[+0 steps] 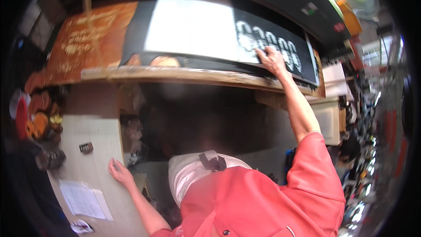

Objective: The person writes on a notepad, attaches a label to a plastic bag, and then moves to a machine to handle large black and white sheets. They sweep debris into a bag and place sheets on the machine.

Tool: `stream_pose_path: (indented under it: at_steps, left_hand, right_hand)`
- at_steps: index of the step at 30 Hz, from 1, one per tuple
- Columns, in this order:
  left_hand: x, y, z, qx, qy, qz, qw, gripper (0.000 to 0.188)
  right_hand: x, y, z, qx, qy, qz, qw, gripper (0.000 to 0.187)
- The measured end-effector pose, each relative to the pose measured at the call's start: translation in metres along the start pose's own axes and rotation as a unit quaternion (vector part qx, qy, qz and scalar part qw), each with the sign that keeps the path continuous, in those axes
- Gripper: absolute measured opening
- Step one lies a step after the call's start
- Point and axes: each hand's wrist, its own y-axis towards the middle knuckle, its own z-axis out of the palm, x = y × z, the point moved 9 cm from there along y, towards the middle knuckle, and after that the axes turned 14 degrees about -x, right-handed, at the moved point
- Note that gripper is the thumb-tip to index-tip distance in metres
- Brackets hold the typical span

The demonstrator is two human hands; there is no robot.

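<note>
R hand [272,60] is curling at corner of white rect. flat sheet [190,28] lying to its L (pinching? can't tell); L hand [119,173], loosely spread, is reaching over pale wood-grain tabletop [94,129].

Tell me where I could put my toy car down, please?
Try the pale tabletop: there's bare room between the small dark box and the wooden ledge, and a smaller patch between box, paper and left hand. It's crowded along the left edge, by the orange and red things.
</note>
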Motion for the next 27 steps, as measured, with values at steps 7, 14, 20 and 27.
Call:
stream_pose_path:
  at_steps: [7,14,20,27]
  left_hand:
    - [-0.189,-0.105,0.076,0.28,-0.276,-0.107,0.913,0.032]
    - [-0.362,-0.234,0.152,0.509,-0.395,-0.262,0.718,0.059]
    - [-0.395,-0.272,0.183,0.534,-0.398,-0.315,0.676,0.05]
    - [-0.411,-0.298,0.123,0.534,-0.245,0.097,0.803,0.04]
  right_hand:
    - [0.022,-0.143,-0.09,-0.088,0.198,-0.118,0.969,0.034]
    - [0.015,-0.334,-0.105,-0.034,0.284,-0.201,0.937,0.025]
    - [-0.081,-0.418,-0.032,0.338,0.299,0.164,0.877,0.046]
    - [-0.07,-0.343,-0.123,-0.033,0.35,0.155,0.923,0.064]
